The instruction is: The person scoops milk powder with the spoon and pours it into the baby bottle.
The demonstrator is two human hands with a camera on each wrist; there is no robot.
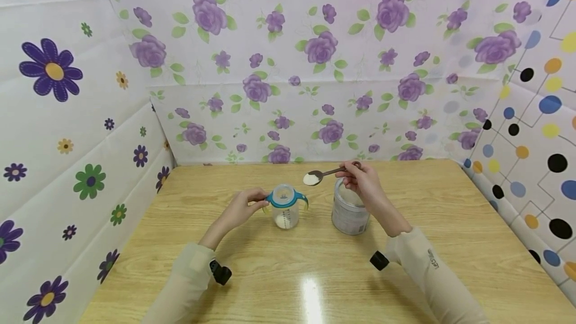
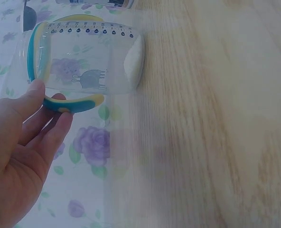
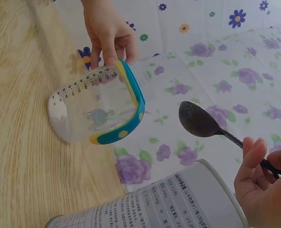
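Note:
A clear baby bottle (image 1: 286, 216) with a blue and yellow two-handled ring stands uncapped on the table. White powder (image 2: 135, 61) lies in its bottom. My left hand (image 1: 243, 208) pinches the bottle's left handle (image 2: 74, 103) between thumb and fingers. In my right hand (image 1: 362, 184) is the handle of a dark spoon (image 3: 201, 119), held level above the table between bottle and can. White powder (image 1: 311, 179) fills the spoon's bowl. Below the right hand stands an open metal can (image 1: 350, 219) with printed text; the hand partly hides its mouth.
The wooden table (image 1: 279, 274) reaches back to a wall cloth with purple roses (image 1: 330, 131). Patterned cloths also hang at left (image 1: 90, 181) and right (image 1: 531, 164). A black wrist camera (image 1: 220, 272) sits on the left sleeve, another (image 1: 379, 260) on the right.

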